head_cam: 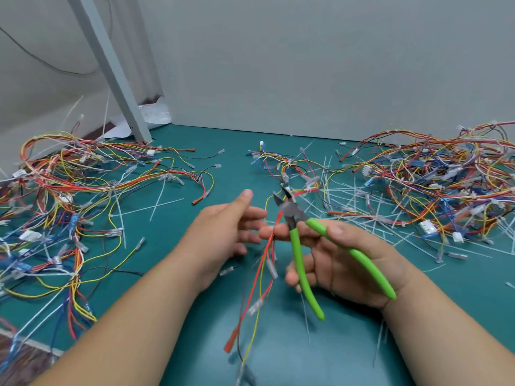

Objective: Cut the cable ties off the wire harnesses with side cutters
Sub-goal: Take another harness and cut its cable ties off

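Curled round the cutters (296,246) with the right hand (342,263): green handles spread, jaws open toward eleven o'clock, biting nothing. At nine o'clock, left hand (223,229) slack, fingers loosely straight, tips touching or just beside the harness (272,268), which dangles toward six above the surface (348,358). Probably light, limp, tangle-prone; best pinched close beside a tie to steady it. Wire heaps (69,176) at nine and two o'clock.

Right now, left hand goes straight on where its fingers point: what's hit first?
Likely the red wires just ahead of the left hand, beside the cutters in the right hand; depth unclear.
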`<state>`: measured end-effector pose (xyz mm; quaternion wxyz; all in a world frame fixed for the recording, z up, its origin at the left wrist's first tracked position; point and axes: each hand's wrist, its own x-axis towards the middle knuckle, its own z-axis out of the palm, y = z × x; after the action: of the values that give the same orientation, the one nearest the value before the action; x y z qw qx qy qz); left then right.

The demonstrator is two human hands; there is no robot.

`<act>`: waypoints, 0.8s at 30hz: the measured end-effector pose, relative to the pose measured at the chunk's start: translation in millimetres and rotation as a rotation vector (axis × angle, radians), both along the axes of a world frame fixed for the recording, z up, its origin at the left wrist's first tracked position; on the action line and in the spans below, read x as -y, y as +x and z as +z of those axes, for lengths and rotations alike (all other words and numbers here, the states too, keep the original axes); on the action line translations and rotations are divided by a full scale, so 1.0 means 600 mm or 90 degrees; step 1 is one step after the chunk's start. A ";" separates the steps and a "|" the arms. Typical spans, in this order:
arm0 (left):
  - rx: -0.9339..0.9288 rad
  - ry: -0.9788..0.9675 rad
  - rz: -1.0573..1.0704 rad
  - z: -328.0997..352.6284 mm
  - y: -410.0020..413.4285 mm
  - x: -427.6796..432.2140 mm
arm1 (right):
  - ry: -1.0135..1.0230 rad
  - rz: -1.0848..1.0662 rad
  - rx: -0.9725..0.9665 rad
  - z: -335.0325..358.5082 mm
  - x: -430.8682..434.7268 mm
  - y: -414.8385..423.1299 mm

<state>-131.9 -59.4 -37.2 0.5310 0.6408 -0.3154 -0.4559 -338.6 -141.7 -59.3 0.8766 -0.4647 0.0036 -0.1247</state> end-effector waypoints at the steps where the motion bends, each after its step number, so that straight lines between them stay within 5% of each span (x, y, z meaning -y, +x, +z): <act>1: -0.036 0.036 -0.058 0.004 -0.004 0.008 | -0.010 0.015 -0.004 -0.002 -0.001 0.001; 5: -0.099 0.095 -0.240 0.020 -0.023 0.037 | -0.054 0.017 -0.024 -0.003 0.001 0.002; 10: -0.173 0.011 -0.261 0.031 -0.031 0.054 | -0.046 0.011 -0.034 0.001 0.004 0.000; 16: -0.073 -0.051 -0.061 0.029 -0.022 0.052 | 0.014 -0.184 -0.088 0.018 0.006 0.002; 20: -0.197 -0.114 0.099 0.018 -0.007 0.038 | 0.106 -0.376 -0.049 0.027 0.014 0.002; 24: -0.228 -0.152 0.123 0.018 -0.001 0.023 | 0.162 -0.402 -0.032 0.029 0.015 0.000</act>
<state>-132.2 -73.0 -26.6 0.6918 0.5097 -0.2051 -0.4686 -338.6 -150.7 -42.0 0.8454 -0.3302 0.1847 -0.3770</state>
